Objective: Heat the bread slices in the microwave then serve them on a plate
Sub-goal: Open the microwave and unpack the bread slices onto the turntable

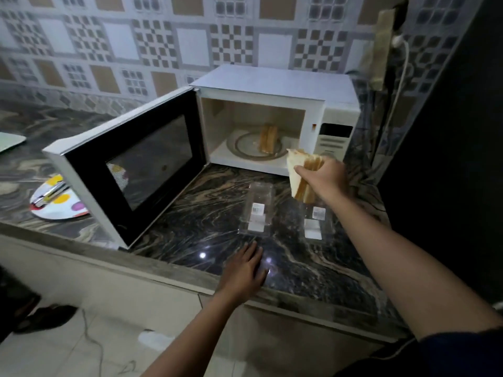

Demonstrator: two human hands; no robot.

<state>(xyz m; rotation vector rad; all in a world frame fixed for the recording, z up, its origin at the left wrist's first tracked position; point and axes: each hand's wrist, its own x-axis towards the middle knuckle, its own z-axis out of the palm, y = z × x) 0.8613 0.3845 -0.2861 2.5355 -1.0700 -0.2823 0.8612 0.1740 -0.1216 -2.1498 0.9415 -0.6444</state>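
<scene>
A white microwave (275, 83) stands on the dark marble counter with its door (130, 170) swung wide open to the left. Inside, bread slices (268, 138) stand upright on the glass turntable (242, 148). My right hand (325, 180) is in front of the microwave's lower right corner, shut on a stack of several bread slices (296, 172). My left hand (245, 268) rests flat and open on the counter near its front edge. A polka-dot plate (68, 208) lies on the counter left of the door, with metal tongs (50, 193) on it.
Two clear plastic bread packages (257, 210) (314, 221) lie on the counter in front of the microwave. A white cable (400, 85) hangs down the tiled wall at right. A dark wall stands at far right. A pale object (11, 141) sits at the left edge.
</scene>
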